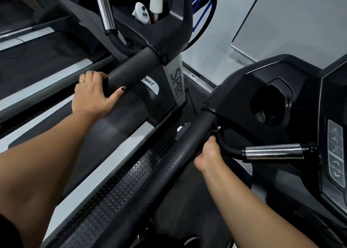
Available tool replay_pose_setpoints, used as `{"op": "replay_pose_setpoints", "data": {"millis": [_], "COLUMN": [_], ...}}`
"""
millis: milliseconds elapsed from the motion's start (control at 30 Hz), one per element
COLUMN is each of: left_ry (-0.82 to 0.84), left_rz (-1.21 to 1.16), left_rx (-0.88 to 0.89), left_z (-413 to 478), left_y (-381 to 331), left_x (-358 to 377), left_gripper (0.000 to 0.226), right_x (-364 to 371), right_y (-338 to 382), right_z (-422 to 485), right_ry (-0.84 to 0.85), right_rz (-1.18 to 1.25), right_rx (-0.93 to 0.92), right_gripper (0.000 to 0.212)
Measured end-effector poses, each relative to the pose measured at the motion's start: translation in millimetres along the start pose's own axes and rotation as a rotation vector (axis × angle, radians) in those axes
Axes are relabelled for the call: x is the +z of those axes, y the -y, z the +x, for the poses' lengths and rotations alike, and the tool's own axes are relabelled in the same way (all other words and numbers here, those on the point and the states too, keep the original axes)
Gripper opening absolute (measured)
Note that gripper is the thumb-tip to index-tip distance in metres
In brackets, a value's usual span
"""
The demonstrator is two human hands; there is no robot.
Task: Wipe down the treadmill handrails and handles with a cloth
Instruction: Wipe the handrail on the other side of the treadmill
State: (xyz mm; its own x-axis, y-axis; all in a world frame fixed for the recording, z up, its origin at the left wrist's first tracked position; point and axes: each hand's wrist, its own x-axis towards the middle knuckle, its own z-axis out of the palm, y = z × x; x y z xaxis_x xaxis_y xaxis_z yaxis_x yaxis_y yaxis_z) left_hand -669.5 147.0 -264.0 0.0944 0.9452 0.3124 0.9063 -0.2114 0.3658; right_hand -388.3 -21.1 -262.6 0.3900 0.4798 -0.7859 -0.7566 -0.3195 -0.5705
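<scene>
Fingers (93, 77), left hand (92, 93): curled over the end of the far handrail (131, 65), thumb laid along it, no cloth visible. The rail's long axis runs up and right from them.

Right hand (206, 154): clenched on the near handrail (180, 154), beside the chrome pulse handle (272, 151), fingers hidden. A dark wad at its tip may be the cloth (211, 133). This rail runs down-left from it.

My left hand (92, 93) grips the end of the left handrail (131, 67), fingers curled over its tip and thumb stretched along its side. My right hand (206, 154) wraps around the right handrail (180, 154) just below the console (262, 82), with what looks like a dark cloth (211, 134) bunched under my fingers. A chrome grip (274, 152) juts out just beside that hand.
</scene>
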Motion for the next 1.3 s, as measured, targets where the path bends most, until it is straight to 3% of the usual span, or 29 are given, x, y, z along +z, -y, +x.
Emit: {"op": "replay_pose_setpoints", "data": {"millis": [133,233,300,367,500,600,700,867,1033,1167,1300], "left_ry": [0.007,0.019,0.042,0.050,-0.015,-0.014,0.079,0.221,0.284,0.319,0.363], "left_rz": [-0.005,-0.005,-0.016,-0.079,-0.367,-0.486,-0.654,-0.779,-0.834,-0.927,-0.945], "left_rx": [-0.002,0.003,0.003,-0.004,-0.047,-0.015,-0.051,-0.019,-0.159,-0.254,-0.251], "left_z": [0,-1,0,0,-16,-42,-74,-113,-128,-135,-142], "left_y": [0,1,1,2,-13,-46,-84,-115,-118,-110,-110], "left_x": [-1,-2,-4,-6,-9,-6,-7,-13,-28,-35,-40], "left_gripper": [0.068,0.070,0.069,0.063,0.038,0.031,0.022,0.013,0.020,0.019,0.017], "right_x": [-13,-26,-35,-43,-49,-47,-36,-3,16,-3,-44], "right_y": [-34,-44,-46,-48,-56,-55,-35,14,23,-7,-59], "right_z": [-16,-38,-53,-62,-67,-56,-41,-17,-8,-32,-62], "right_ry": [0.034,-0.003,-0.005,0.010,0.009,0.301,0.465,0.320,0.183,0.272,0.311], "right_rz": [-0.035,-0.277,-0.464,-0.635,-1.260,-1.589,-1.781,-1.946,-2.085,-1.965,-1.673], "right_rx": [-0.019,-0.194,-0.389,-0.639,-1.200,-1.474,-1.471,-1.367,-1.267,-1.342,-1.377], "right_gripper": [0.040,0.017,0.008,0.017,0.022,0.027,0.037,0.044,0.043,0.044,0.051]}}
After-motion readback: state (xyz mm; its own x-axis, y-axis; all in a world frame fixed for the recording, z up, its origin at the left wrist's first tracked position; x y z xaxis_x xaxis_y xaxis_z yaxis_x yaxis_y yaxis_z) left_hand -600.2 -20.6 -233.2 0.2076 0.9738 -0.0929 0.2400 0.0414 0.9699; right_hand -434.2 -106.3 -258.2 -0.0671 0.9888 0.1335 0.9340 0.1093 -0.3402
